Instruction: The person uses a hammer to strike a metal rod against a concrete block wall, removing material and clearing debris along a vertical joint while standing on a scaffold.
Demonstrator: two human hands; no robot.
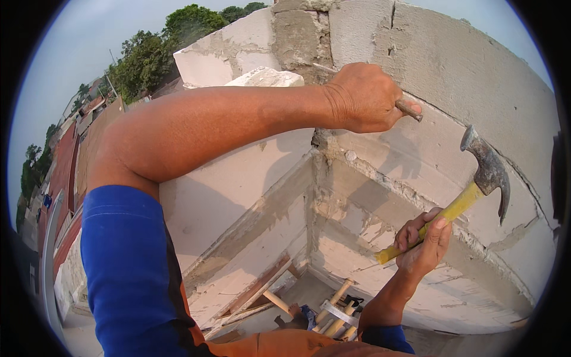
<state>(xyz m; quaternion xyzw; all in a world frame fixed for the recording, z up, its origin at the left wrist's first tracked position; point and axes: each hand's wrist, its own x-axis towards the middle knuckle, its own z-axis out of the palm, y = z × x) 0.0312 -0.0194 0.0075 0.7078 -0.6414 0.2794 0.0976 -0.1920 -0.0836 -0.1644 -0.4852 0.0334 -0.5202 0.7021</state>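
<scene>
My left hand (364, 98) is closed around a thin metal rod or chisel (409, 110), its tip held against the joint of a white block wall (464, 77) near the inside corner. My right hand (425, 241) grips a claw hammer (485, 169) by its yellow wooden handle, the rusty head raised to the right, apart from the rod. My left forearm crosses the view from the left, with a blue sleeve at the upper arm.
Two white block walls meet in a corner with rough grey mortar joints (297, 38). Far below lie wooden poles of a ladder or scaffold (333, 309). Trees (148, 59) and red roofs (65, 166) show beyond the wall top at left.
</scene>
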